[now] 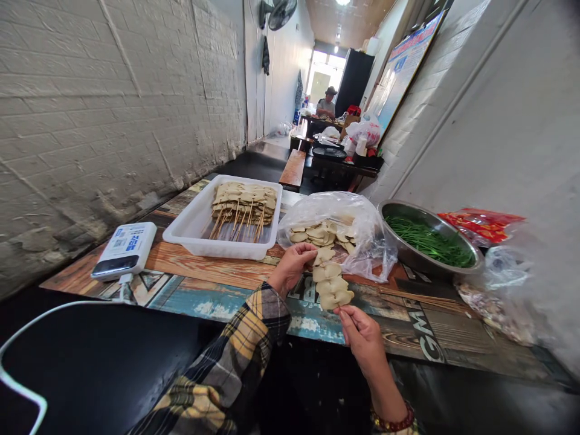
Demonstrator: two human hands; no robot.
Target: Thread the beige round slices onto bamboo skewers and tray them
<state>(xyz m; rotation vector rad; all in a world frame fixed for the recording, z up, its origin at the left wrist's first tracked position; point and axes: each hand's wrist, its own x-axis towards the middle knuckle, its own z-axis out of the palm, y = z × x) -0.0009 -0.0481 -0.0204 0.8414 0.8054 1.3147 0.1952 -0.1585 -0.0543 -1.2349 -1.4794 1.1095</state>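
Observation:
A skewer of thin pale-tan slices point(333, 285) stretches between my hands above the table. My right hand point(365, 335) pinches the skewer's near end, just below the lowest slice. At the far end, my left hand point(292, 266) is closed, thumb and fingers on the edge of the top slice. Just beyond lies an open clear plastic bag point(376, 244) with loose slices point(322, 232) of the same kind. To the left, a white plastic tray point(185, 232) holds stacked, filled skewers point(244, 202), their bare stick ends pointing toward me. The stick inside my slices is mostly hidden.
A metal bowl point(478, 266) of green chives stands right of the bag, with bare sticks point(426, 296) in front. Red packaging point(484, 220) and another plastic bag point(505, 272) lie by the wall. A white device point(127, 248) with a cable sits left. Another person point(326, 106) sits far back.

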